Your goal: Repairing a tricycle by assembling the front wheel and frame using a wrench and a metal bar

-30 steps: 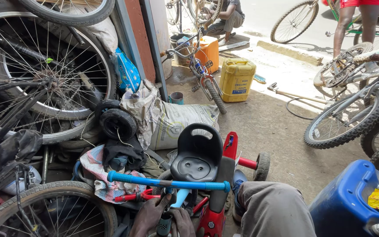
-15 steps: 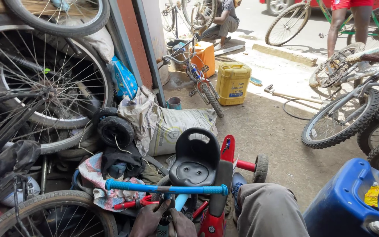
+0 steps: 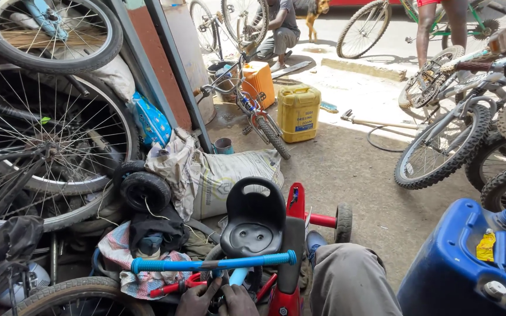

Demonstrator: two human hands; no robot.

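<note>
Tricycle [image 3: 276, 246], red with black seat, on floor beside knee. Both hands since half a second ago unmoved at stem under blue handlebar [image 3: 212, 262]: left hand [image 3: 197, 298], right hand [image 3: 238, 299] closed around it; work there continues. Red pliers [image 3: 174, 288] just left.

A red tricycle [image 3: 291, 257] with black seat [image 3: 254, 219] and blue handlebar [image 3: 213, 263]; beyond, a yellow jerrycan [image 3: 298, 113], orange container [image 3: 258, 82], blue drum [image 3: 458, 263].
</note>
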